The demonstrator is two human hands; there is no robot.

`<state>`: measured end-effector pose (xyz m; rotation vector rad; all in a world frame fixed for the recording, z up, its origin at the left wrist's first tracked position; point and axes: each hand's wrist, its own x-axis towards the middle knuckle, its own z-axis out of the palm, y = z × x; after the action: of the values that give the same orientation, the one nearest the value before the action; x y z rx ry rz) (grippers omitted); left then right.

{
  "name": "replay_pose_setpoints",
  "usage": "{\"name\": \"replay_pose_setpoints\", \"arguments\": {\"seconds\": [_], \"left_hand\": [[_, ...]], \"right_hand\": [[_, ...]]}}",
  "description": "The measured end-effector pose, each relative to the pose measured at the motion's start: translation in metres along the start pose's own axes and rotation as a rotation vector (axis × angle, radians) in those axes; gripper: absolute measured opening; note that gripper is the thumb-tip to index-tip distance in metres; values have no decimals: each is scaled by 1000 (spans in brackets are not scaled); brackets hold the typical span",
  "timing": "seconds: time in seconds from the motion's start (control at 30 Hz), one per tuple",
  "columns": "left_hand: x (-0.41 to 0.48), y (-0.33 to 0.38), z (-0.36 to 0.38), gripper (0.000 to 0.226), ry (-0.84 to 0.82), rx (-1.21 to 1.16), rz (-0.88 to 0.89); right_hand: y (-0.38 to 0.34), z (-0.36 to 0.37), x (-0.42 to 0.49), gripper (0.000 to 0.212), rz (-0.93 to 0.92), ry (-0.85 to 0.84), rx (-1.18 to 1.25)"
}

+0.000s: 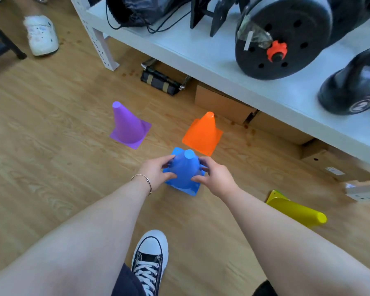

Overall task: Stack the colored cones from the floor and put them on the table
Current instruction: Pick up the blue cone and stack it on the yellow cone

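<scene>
Gripping the blue cone (185, 170) mid-frame, both hands, left (155, 173) and right (215, 178), are curling fingers round its sides, likely for lifting onto another cone.

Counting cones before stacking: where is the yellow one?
Head view, lower right: the yellow cone lies on its side on the floor, right of the blue cone.

Bare floor (51, 146) left of frame; orange cone (202, 134) and purple cone (128, 127) crowd centre; dumbbell (286, 37) and kettlebell (355, 86) fill table (201, 58) upper right.
</scene>
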<state>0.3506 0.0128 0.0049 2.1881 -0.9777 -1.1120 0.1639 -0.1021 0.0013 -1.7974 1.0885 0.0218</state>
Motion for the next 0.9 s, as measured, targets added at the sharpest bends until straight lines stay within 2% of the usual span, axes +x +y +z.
{"name": "replay_pose_setpoints", "arguments": {"seconds": [0.17, 0.53, 0.9], "left_hand": [[-11, 53, 19, 65, -42, -55, 63], [-38, 165, 50, 58, -65, 73, 258], [-62, 251, 105, 55, -159, 201, 449]], "right_hand": [[7, -51, -30, 64, 9, 33, 41], [25, -156, -109, 65, 12, 174, 122], [59, -231, -191, 63, 53, 297, 75]]}}
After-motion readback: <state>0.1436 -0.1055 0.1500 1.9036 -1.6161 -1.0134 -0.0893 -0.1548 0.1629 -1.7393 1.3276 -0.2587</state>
